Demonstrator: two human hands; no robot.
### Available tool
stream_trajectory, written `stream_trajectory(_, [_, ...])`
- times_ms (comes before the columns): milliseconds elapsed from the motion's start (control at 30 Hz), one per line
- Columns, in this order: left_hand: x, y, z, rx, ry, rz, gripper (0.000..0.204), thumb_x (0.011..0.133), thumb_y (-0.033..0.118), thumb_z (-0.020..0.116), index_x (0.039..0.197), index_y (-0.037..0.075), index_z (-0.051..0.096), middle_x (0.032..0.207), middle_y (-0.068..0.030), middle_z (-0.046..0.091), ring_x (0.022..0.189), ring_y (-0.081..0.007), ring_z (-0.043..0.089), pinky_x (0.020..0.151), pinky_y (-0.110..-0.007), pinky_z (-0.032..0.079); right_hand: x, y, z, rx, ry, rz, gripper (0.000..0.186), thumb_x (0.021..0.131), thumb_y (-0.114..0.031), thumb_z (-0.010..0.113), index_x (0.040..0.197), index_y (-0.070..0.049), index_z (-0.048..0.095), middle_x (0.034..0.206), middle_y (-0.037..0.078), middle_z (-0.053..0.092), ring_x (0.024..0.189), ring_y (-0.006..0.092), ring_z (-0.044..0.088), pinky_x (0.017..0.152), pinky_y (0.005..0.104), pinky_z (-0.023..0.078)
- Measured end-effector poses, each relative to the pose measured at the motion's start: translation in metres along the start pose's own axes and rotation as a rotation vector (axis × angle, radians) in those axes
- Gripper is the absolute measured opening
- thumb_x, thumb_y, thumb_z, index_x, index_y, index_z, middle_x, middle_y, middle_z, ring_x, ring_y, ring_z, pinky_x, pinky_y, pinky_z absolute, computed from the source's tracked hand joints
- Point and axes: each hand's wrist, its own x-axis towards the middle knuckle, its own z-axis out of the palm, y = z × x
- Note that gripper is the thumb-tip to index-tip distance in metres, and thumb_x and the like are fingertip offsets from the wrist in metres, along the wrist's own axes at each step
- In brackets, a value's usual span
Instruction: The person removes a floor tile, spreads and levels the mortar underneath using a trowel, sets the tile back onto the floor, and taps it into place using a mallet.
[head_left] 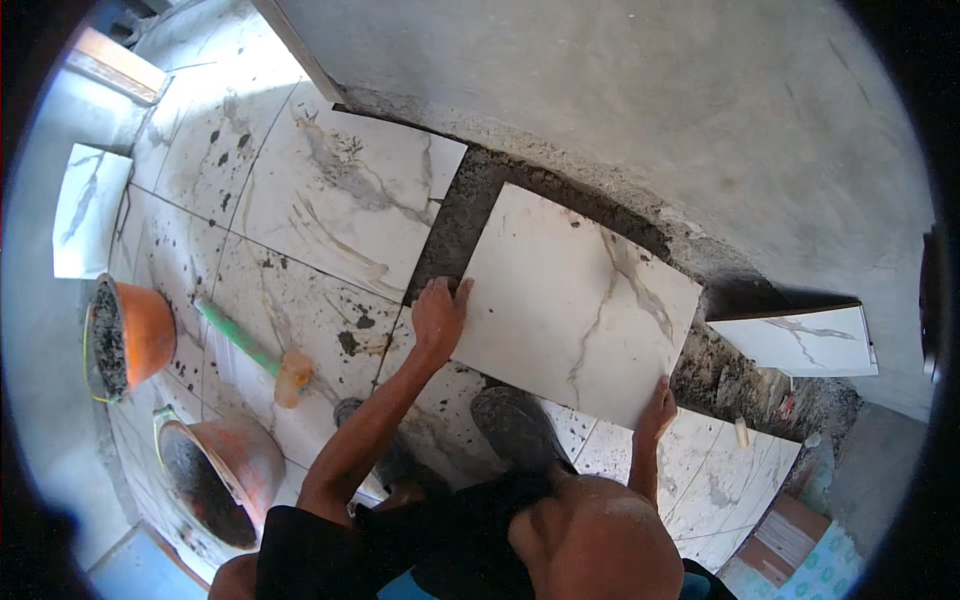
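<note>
A square white marble-veined tile (575,300) lies tilted over a strip of dark mortar bed (470,205) beside the grey wall. My left hand (438,315) grips the tile's near left edge, fingers on top. At the tile's near right corner, my right hand (657,408) holds the edge. Laid tiles (330,190) with mortar smears cover the floor to the left.
Two orange buckets (140,335) (225,470) holding dark mortar stand at the left. A green-handled mallet (255,350) lies on the laid tiles. Another loose tile (800,340) leans at the right, one more (88,210) at the far left. A cardboard box (800,545) sits bottom right.
</note>
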Motion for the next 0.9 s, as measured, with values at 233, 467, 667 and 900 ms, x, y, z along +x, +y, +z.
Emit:
stream_trajectory(233, [0.015,-0.022,-0.012,-0.211,0.302,0.046,0.042,0.086,0.039,0.054,0.091,-0.003,0.059,0.084,-0.019,0.061,0.078,-0.0336,0.059,0.07,-0.041,0.045,0.002,-0.036,0.034,0.109,-0.012,-0.066,0.051,0.09,-0.042,0.049,0.065,0.003,0.051,0.055,-0.001,0.042,0.054,0.0102,0.035,0.048,0.028,0.031])
stream_trajectory(467, [0.045,-0.025,-0.022,-0.245,0.305,0.004,0.042,0.084,0.039,0.056,0.089,-0.002,0.06,0.083,-0.0178,0.062,0.078,-0.0318,0.06,0.071,-0.04,0.045,0.015,-0.039,0.071,0.115,0.025,-0.127,0.05,0.089,-0.039,0.051,0.06,0.001,0.047,0.053,0.0,0.04,0.053,0.01,0.032,0.047,0.031,0.029])
stream_trajectory(667, [0.051,-0.024,-0.023,-0.162,0.321,0.03,0.036,0.084,0.036,0.057,0.087,0.0,0.061,0.087,-0.0156,0.061,0.08,-0.0324,0.058,0.071,-0.041,0.044,0.021,-0.035,0.078,0.085,0.027,-0.098,0.052,0.088,-0.039,0.052,0.057,0.002,0.045,0.049,0.002,0.038,0.051,0.0124,0.031,0.045,0.0334,0.03])
stream_trajectory(900, [0.053,-0.02,-0.027,-0.138,0.314,0.045,0.035,0.083,0.036,0.059,0.084,0.001,0.061,0.086,-0.0146,0.061,0.08,-0.0326,0.058,0.07,-0.041,0.044,0.03,-0.026,0.081,-0.11,0.089,-0.196,0.053,0.088,-0.041,0.051,0.058,0.002,0.048,0.049,0.013,0.043,0.048,0.0197,0.034,0.046,0.0386,0.033])
